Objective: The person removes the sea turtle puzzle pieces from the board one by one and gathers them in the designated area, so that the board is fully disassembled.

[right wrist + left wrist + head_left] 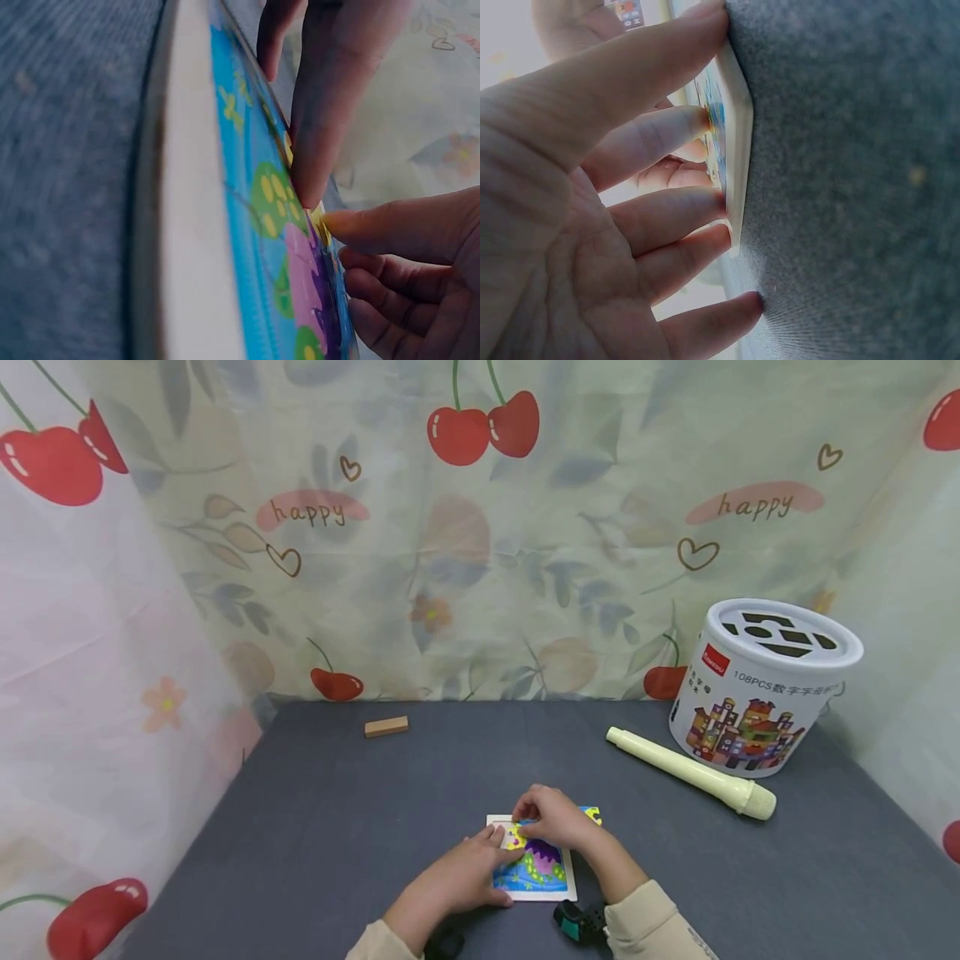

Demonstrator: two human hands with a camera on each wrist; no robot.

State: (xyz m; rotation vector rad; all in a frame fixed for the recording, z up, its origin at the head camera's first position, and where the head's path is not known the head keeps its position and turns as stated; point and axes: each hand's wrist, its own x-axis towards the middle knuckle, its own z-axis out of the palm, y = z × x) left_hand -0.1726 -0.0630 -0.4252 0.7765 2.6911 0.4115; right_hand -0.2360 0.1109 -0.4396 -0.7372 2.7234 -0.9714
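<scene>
A small jigsaw puzzle (543,872) in a pale frame lies on the dark table, its picture blue, purple, pink, green and yellow. My left hand (467,870) rests at its left side with fingers stretched. In the left wrist view the thumb (694,34) touches the frame's edge (740,112), and other fingertips lie over the picture. The right hand (558,818) reaches over the far part of the puzzle. Its thumb and curled fingers pinch a yellow puzzle piece (318,219), mostly hidden by them, beside a left fingertip.
Another blue-and-yellow puzzle piece (593,814) lies past the frame's far right corner. Farther back are a wooden block (386,727), a cream toy microphone (690,771) and a white lidded bucket (757,693). A black-and-teal strap device (573,922) sits by the right wrist. Printed curtains surround the table.
</scene>
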